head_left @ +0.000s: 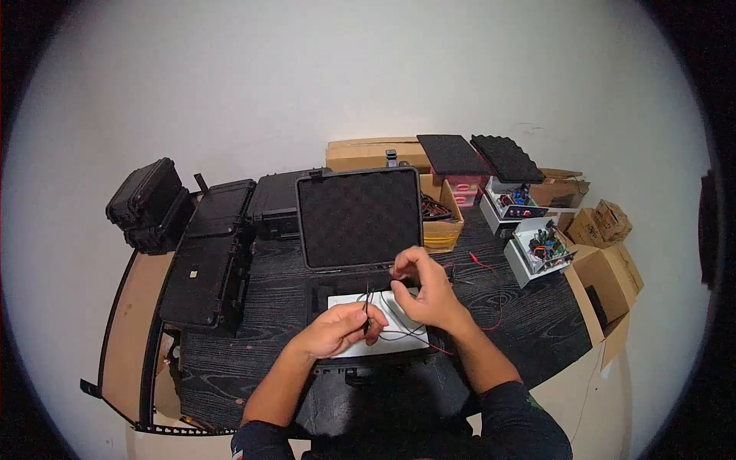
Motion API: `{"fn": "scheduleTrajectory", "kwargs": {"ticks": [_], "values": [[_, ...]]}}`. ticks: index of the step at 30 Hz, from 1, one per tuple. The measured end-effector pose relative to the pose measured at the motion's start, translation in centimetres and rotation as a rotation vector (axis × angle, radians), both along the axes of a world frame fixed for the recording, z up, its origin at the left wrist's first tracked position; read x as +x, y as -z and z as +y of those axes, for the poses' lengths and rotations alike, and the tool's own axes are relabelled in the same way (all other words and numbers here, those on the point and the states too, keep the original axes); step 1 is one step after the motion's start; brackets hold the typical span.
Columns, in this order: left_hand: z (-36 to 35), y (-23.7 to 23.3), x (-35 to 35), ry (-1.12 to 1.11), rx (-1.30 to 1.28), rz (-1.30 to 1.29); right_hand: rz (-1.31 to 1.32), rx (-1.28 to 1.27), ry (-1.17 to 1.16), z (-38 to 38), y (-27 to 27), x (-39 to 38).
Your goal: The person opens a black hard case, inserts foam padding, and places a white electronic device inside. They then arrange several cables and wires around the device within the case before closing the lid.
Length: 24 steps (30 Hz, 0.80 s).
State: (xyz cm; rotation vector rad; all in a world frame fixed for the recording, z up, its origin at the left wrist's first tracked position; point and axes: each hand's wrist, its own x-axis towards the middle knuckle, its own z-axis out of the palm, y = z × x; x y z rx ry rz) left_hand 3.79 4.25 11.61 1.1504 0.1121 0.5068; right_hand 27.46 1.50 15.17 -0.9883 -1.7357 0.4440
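Observation:
An open black hard case lies in front of me, its foam-lined lid (pixel 360 218) standing up and a white panel (pixel 345 349) in its base. Over the panel, my left hand (pixel 341 330) is closed on a thin black pointed piece (pixel 367 299), perhaps a probe or a lead end. My right hand (pixel 429 295) has thumb and fingers curled together in a pinch beside it; a dark bit shows at the fingertips, too small to name. Thin black cables (pixel 395 310) loop across the panel below both hands.
A red wire with a red clip (pixel 479 261) lies on the black table at right. Beyond it stand two white boxes of electronics (pixel 529 264) and an open carton (pixel 606 287). Black cases (pixel 203 280) line the left. Behind the lid is a cardboard box of cables (pixel 445 234).

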Motion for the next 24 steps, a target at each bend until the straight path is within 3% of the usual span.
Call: {"fn": "scheduleTrajectory", "kwargs": {"ticks": [4, 8, 10, 13, 18, 24], "values": [[-0.2, 0.3, 0.1, -0.031, 0.132, 0.091, -0.257, 0.283, -0.063, -0.6, -2.2, -0.8], [-0.4, 0.2, 0.1, 0.006, 0.114, 0.12, -0.379, 0.186, -0.273, 0.5, -0.1, -0.2], [-0.5, 0.3, -0.2, -0.013, 0.057, 0.127, -0.271, 0.072, -0.26, 0.2, 0.0, -0.7], [0.2, 1.1, 0.4, -0.048, 0.011, -0.201, -0.121, -0.156, -0.294, 0.4, 1.2, -1.0], [-0.1, -0.5, 0.5, -0.439, -0.09, -0.514, -0.037, -0.5, -0.4, 1.1, 2.3, -1.4], [1.2, -1.7, -0.5, -0.645, -0.181, -0.712, 0.012, -0.531, -0.424, 2.0, 3.4, -0.7]]}}
